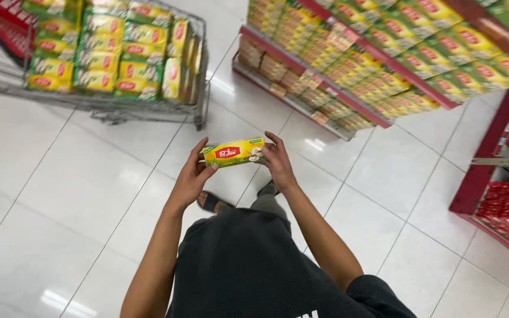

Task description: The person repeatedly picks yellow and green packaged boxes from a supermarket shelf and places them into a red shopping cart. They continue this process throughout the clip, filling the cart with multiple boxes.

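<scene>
— Held in the middle of the view?
— A yellow box (234, 152) with green ends and a red label, lying level, lengthwise between two hands, above the white tiled floor (78, 194).
— Left hand (192, 176)?
— Clamped on the box's left end, fingers (198, 154) curled up over the top edge, thumb under the near side.
— Right hand (278, 162)?
— Closed on the right end, fingertips (271, 139) hooked over the far top corner, palm against the end face.
— Below the hands?
— A dark shirt (248, 265), grey trouser leg and one foot in a dark sandal (210, 202) on the floor tiles.
— Far left?
— A wire shopping cart (95, 65), stacked full with bundles of the same yellow and green boxes; red packs at its left edge. Well apart from the hands.
— Far right?
— A red-edged shelf unit (349, 88), running along the upper right, rows of matching yellow-green boxes packed tight on several levels, small price tags along the front edges.
— Right edge of the view?
— Another red shelf (502, 206) low to the floor, filled with red packets; contents too small to tell more.
— Box touching cart or shelf?
— Neither; only in the two hands, roughly between cart and shelf unit.
</scene>
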